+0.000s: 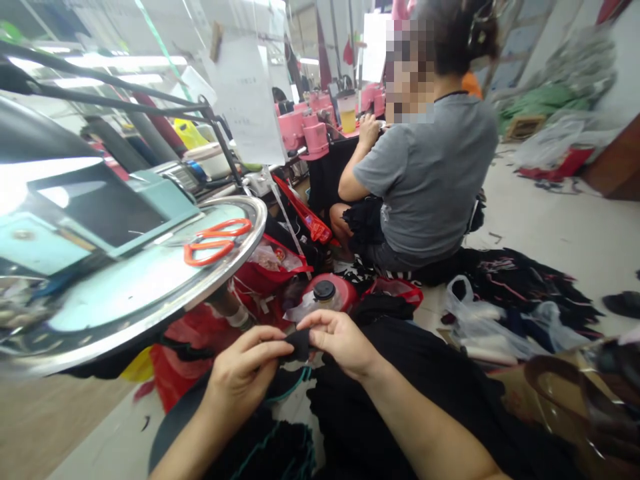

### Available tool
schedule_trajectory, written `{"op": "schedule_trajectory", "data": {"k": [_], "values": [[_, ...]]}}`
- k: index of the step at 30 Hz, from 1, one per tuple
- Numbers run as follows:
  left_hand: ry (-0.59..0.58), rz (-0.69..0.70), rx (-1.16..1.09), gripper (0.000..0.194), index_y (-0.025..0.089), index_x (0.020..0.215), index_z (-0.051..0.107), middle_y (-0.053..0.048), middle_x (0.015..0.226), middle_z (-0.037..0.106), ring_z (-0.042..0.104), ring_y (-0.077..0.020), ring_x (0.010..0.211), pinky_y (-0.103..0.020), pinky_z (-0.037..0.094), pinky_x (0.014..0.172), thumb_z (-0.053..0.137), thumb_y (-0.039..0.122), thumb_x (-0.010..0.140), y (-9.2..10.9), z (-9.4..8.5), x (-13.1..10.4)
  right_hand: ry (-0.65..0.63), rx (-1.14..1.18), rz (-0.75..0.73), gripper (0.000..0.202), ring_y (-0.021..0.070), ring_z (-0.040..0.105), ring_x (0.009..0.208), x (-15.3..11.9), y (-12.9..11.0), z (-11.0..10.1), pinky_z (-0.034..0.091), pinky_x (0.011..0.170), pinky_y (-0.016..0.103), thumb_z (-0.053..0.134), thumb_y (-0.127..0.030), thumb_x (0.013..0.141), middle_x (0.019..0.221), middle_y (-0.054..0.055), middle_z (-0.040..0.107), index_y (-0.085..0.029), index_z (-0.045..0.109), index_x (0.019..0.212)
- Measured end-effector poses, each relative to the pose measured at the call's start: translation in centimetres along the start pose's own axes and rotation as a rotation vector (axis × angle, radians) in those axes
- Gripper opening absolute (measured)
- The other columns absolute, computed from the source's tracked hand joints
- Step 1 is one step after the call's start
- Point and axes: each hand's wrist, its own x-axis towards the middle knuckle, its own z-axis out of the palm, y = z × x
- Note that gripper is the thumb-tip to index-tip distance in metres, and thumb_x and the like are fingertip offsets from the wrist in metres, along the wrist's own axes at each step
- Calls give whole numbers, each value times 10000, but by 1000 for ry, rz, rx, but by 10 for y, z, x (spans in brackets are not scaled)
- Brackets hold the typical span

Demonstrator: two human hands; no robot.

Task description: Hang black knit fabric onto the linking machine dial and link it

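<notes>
Between my two hands a small piece of black fabric (299, 344) is stretched above my lap. My left hand (249, 365) pinches its left edge with thumb and fingers. On the other edge, my right hand (341, 339) grips the fabric between thumb and fingertips. A thin teal thread or trim (300, 383) hangs below the piece. Black cloth (400, 373) covers my lap under the right forearm, and more black cloth with teal edging (280, 450) lies lower down.
Orange-handled scissors (216, 241) rest on a round metal-rimmed machine table (259, 217) at left. A red container with a black cap (324, 291) stands beyond my hands. A co-worker in a grey shirt (440, 180) sits ahead. Plastic bags (480, 320) and dark fabric (525, 280) lie at right.
</notes>
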Motion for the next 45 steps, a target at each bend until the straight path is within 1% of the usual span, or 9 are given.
{"op": "schedule_trajectory", "data": {"k": [6, 10, 13, 15, 17, 21, 26, 31, 45], "values": [[16, 0, 29, 284, 213, 901, 754, -38, 951, 699, 705, -109, 835, -141, 551, 724, 541, 26, 877, -1, 0, -4, 31, -87, -119, 406, 161, 671, 906, 0, 0, -2, 490, 854, 288, 720, -109, 645, 948, 19, 725, -190, 666, 1039], [26, -5, 34, 281, 208, 896, 752, -39, 939, 697, 700, -106, 828, -142, 549, 722, 539, 26, 882, -1, 0, -5, 20, -40, -135, 440, 199, 632, 1033, 0, -2, -3, 451, 951, 338, 758, -230, 661, 1069, 56, 694, -189, 645, 1085], [20, -17, 28, 277, 210, 893, 755, -44, 934, 699, 702, -115, 825, -156, 557, 709, 538, 37, 887, -1, 1, -5, 34, -165, -125, 528, 217, 620, 1063, -3, -3, -1, 433, 974, 371, 827, -295, 648, 1089, 55, 677, -209, 612, 1122], [16, -14, 21, 273, 210, 891, 758, -47, 927, 704, 705, -120, 822, -164, 563, 710, 541, 45, 888, 0, 3, -5, 54, -296, -119, 631, 220, 627, 1046, -4, -2, 1, 441, 950, 368, 881, -276, 589, 1077, 44, 676, -221, 594, 1148], [15, -10, 14, 270, 211, 895, 763, -49, 922, 712, 710, -123, 819, -166, 567, 715, 546, 50, 887, 0, 5, -4, 77, -382, -108, 671, 196, 653, 919, -6, -1, 4, 483, 836, 326, 894, -241, 570, 982, 24, 686, -222, 582, 1164], [26, -28, 11, 254, 217, 948, 759, -42, 916, 740, 724, -133, 817, -179, 582, 727, 562, 71, 881, -2, 7, -5, 100, -359, -68, 497, 130, 628, 612, -7, 0, 5, 462, 573, 229, 798, -217, 689, 696, -51, 634, -205, 577, 1134], [23, -108, 31, 293, 195, 1133, 703, -42, 973, 774, 747, -154, 834, -221, 601, 806, 623, 135, 858, -8, 7, -13, 58, -287, -42, 341, 146, 678, 584, -5, -3, 1, 515, 617, 262, 696, -260, 770, 634, -45, 669, -181, 599, 1088], [38, -202, 46, 297, 167, 1146, 693, -45, 941, 776, 752, -151, 812, -211, 601, 803, 671, 206, 852, -14, 8, -18, 37, -329, -48, 305, 148, 680, 583, -6, -5, 1, 494, 592, 250, 637, -262, 818, 651, -29, 690, -180, 604, 1110], [41, -141, 4, 252, 203, 1093, 725, -40, 962, 777, 745, -157, 836, -216, 595, 787, 672, 162, 850, -12, 5, -21, 6, -364, -56, 322, 139, 661, 600, -7, -3, 0, 447, 581, 235, 645, -253, 810, 653, -41, 673, -179, 593, 1119]]}}
